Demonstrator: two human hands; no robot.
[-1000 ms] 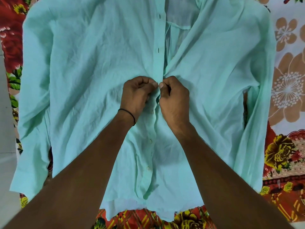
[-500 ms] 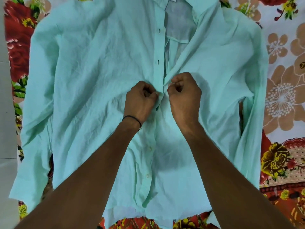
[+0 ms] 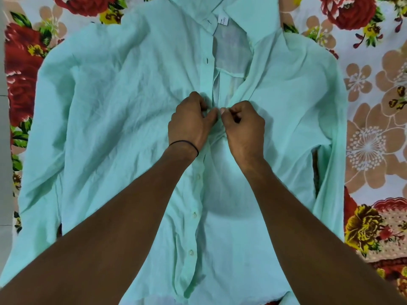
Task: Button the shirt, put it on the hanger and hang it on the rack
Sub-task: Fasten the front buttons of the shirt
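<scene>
A mint-green shirt (image 3: 114,111) lies flat, front up, collar at the top. Its lower front is closed, with three white buttons showing down the placket (image 3: 193,214). From the chest up to the collar the front gapes open. My left hand (image 3: 189,122) pinches the left placket edge at mid-chest. My right hand (image 3: 244,126) pinches the right front edge right against it, thumb tips nearly touching. The button between the fingers is hidden. No hanger or rack is in view.
The shirt lies on a floral bedsheet (image 3: 370,133) with red, yellow and beige flowers. A pale floor strip (image 3: 3,172) runs down the left edge. Both sleeves lie along the shirt's sides.
Both hands moved a little up the placket and now pinch the two edges together again. The view tilted, showing the collar and its label.
</scene>
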